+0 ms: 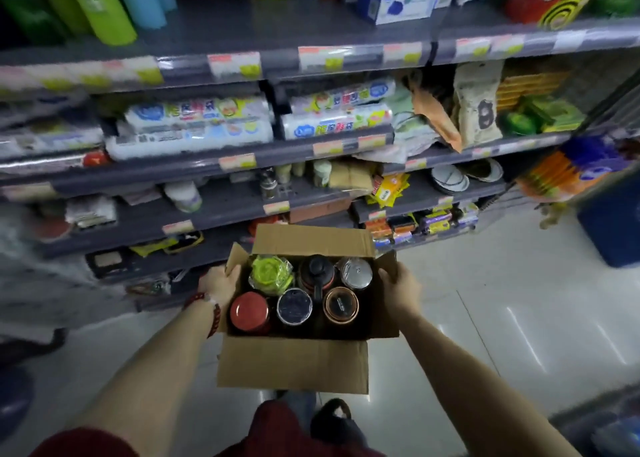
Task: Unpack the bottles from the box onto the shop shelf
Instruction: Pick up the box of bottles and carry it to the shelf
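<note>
Open brown cardboard box (294,363) of six upright bottles (294,292), held above pale floor tiles before grey shop shelves (221,210).

Left hand (218,283) gripping the left flap, right hand (398,288) gripping the right flap; red, dark, copper, green, black and silver lids showing inside.

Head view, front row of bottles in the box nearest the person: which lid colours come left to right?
Red lid → dark blue-black lid → copper-rimmed lid, all inside the cardboard box.
</note>
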A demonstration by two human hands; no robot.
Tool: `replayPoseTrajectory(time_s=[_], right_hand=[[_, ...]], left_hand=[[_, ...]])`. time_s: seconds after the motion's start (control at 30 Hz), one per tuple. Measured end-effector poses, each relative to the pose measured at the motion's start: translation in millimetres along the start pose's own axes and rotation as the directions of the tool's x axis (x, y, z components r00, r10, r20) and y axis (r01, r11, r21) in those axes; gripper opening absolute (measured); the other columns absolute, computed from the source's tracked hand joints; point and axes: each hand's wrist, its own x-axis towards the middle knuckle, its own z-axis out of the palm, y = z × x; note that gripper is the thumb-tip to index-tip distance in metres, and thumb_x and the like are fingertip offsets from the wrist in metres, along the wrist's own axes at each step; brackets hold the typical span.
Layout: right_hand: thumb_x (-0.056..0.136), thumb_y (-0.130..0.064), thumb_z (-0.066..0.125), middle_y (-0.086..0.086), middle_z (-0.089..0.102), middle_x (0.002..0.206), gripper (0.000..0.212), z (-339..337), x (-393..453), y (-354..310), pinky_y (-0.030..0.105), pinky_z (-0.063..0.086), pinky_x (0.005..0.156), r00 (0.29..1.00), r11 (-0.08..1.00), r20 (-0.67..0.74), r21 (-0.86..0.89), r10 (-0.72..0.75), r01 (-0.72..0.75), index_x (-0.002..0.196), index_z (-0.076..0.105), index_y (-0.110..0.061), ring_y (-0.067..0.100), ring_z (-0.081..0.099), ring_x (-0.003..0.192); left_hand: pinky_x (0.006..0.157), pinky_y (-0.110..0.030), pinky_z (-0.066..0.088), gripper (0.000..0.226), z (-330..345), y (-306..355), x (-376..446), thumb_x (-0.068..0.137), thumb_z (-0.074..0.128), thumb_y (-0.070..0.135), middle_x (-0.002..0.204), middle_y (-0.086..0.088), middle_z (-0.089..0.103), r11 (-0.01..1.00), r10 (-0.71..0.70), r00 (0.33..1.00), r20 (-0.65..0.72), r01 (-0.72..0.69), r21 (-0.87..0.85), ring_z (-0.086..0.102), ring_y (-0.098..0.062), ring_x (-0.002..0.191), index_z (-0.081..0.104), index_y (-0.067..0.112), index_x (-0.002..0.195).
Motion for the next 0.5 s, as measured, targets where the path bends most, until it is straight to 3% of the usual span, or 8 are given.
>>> replayPoseTrajectory(time_s=[0.1,0.2,0.27,0.37,0.5], right_hand=[[0.095,-0.02,0.055,0.02,0.068,0.111,0.027,29.4,13.0,-30.8,0.034,0.044,0.083,0.992,0.996,0.102,-0.028,-0.076,0.08,0.116,0.058,-0.004,0.037,0.061,0.106],[0.095,-0.02,0.055,0.02,0.067,0.111,0.029,59.4,19.5,-62.7,0.033,0.043,0.079,0.969,0.984,0.194,-0.063,-0.152,0.167,0.119,0.058,-0.003,0.037,0.061,0.105],[0.096,-0.021,0.054,0.019,0.067,0.111,0.029,81.3,21.9,-84.2,0.03,0.039,0.076,0.943,0.968,0.259,-0.08,-0.209,0.236,0.12,0.058,-0.004,0.038,0.061,0.105],[0.096,-0.021,0.053,0.018,0.067,0.112,0.03,111.9,18.6,-116.4,0.03,0.038,0.077,0.875,0.917,0.374,-0.13,-0.308,0.378,0.121,0.058,-0.006,0.037,0.061,0.107],[0.096,-0.026,0.052,0.019,0.066,0.116,0.035,159.2,11.8,-154.3,0.037,0.045,0.085,0.747,0.817,0.541,-0.175,-0.387,0.55,0.127,0.054,-0.008,0.039,0.059,0.109]], left_hand=[[0.078,-0.035,0.044,0.042,-18.5,-30.7,3.0,0.099,0.041,0.033,0.108,-0.024,0.065,0.995,-0.092,0.995,-0.044,0.09,-0.04,0.06,-0.039,0.1,0.064,-0.002,0.103],[0.08,-0.034,0.045,0.041,-31.6,-65.1,-4.2,0.099,0.04,0.033,0.096,-0.022,0.064,0.966,-0.207,0.976,-0.068,0.193,-0.171,0.058,-0.035,0.082,0.063,-0.001,0.101],[0.082,-0.035,0.043,0.04,-38.9,-87.3,-12.4,0.099,0.043,0.03,0.11,-0.026,0.063,0.927,-0.29,0.95,-0.116,0.248,-0.282,0.059,-0.038,0.096,0.063,-0.002,0.112],[0.093,-0.043,0.043,0.044,-48.3,-115.4,-29.9,0.098,0.045,0.03,0.12,-0.029,0.06,0.837,-0.444,0.881,-0.162,0.343,-0.425,0.056,-0.043,0.111,0.06,-0.006,0.117],[0.087,-0.037,0.041,0.038,-49.2,-147.0,-66.2,0.097,0.049,0.027,0.116,-0.029,0.062,0.709,-0.616,0.751,-0.24,0.394,-0.585,0.056,-0.042,0.11,0.063,-0.005,0.114]])
